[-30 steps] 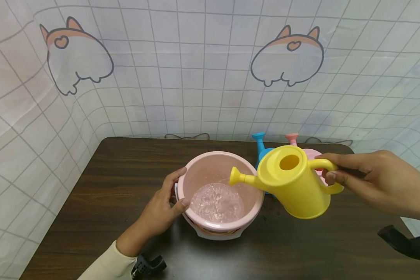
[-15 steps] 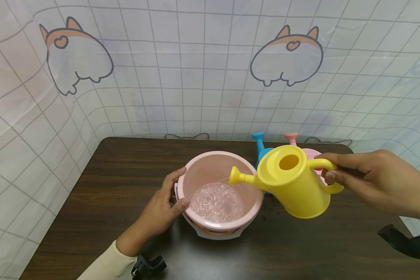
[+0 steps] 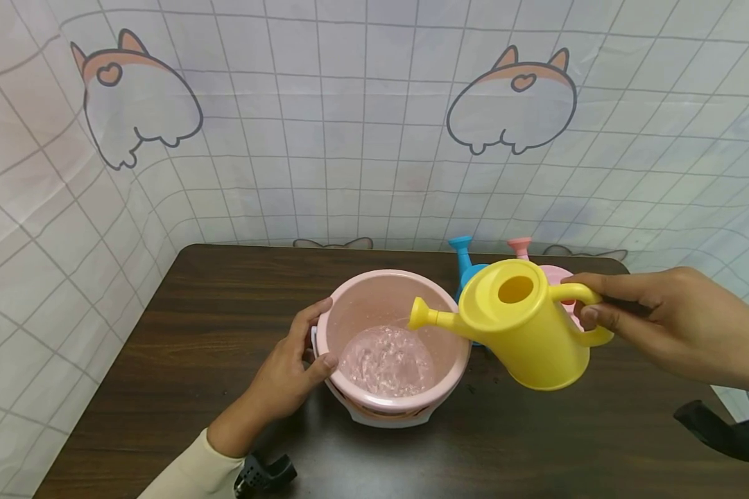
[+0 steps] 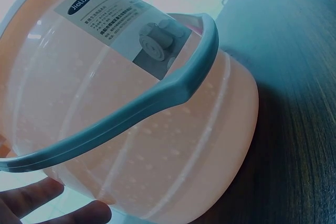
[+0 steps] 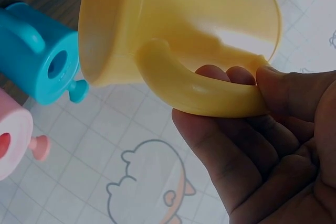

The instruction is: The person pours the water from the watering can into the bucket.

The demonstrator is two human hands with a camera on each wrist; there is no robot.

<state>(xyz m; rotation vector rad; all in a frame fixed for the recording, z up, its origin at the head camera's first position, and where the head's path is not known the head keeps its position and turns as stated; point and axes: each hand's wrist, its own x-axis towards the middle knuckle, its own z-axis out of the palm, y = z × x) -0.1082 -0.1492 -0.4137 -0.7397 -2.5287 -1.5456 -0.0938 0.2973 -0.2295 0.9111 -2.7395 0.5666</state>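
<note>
In the head view, a pink bucket [image 3: 343, 301] with rippling water [image 3: 387, 360] inside stands mid-table. My left hand [image 3: 293, 364] holds its left side, thumb on the rim and fingers outside. The left wrist view shows its blue-grey handle [image 4: 142, 106] hanging down over the outer wall and a printed label. To the right, my right hand [image 3: 668, 319] grips the handle of a yellow watering can [image 3: 524, 333], raised and tilted with its spout over the bucket. Thin streams of water leave the spout. Fingers and thumb wrap the yellow handle in the right wrist view.
Behind the yellow can stand a blue watering can [image 3: 465, 260] and a pink watering can [image 3: 555, 274], both partly hidden. The dark wooden table [image 3: 225, 312] meets a gridded cloth backdrop [image 3: 349, 138] at its back edge.
The water surface in the bucket keeps rippling under the streams. Both hands, the bucket and the yellow watering can stay almost exactly in place.
</note>
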